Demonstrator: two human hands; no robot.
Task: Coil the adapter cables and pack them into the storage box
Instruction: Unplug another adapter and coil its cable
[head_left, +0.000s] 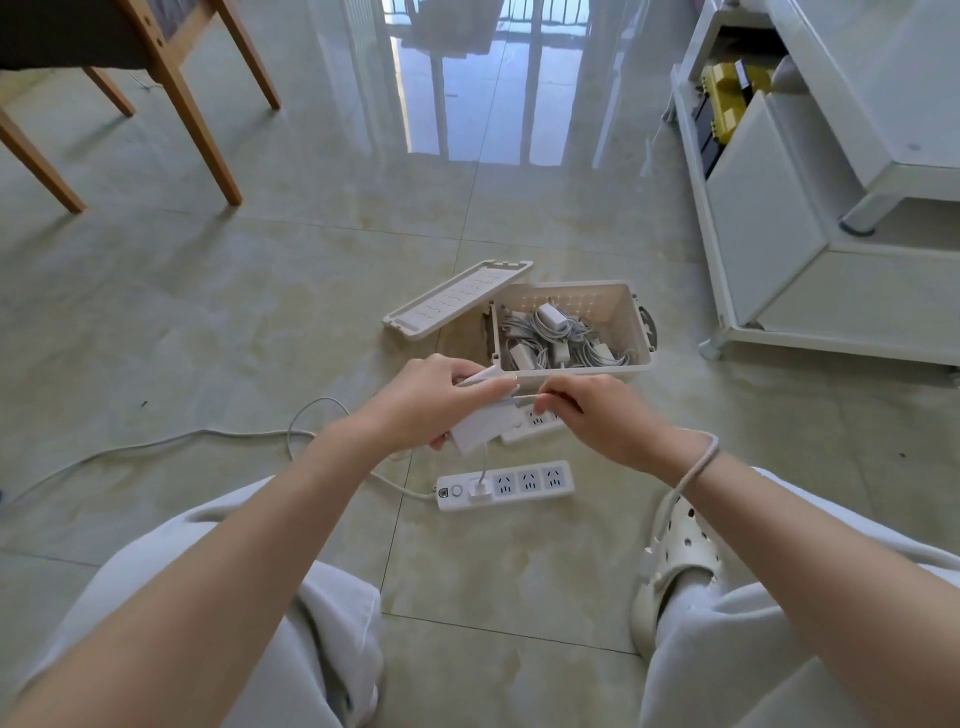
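My left hand (434, 400) grips a white square adapter (480, 427) above the floor. A thin white cable runs from the adapter's top edge to my right hand (589, 410), which pinches it just right of the adapter. Another thin cable drops from the adapter to a plug (480, 492) seated in a white power strip (506, 485) on the floor. Behind my hands stands the open beige storage box (631, 332), holding several coiled white adapters and cables (558, 332). Its lid (457, 299) leans against the box's left side.
A second power strip (530, 423) lies partly hidden under my hands. The strip's thick cord (171, 441) trails left across the tiled floor. Wooden chair legs (182, 104) stand far left, a white cabinet (810, 208) far right. My knees and a white clog (680, 556) fill the foreground.
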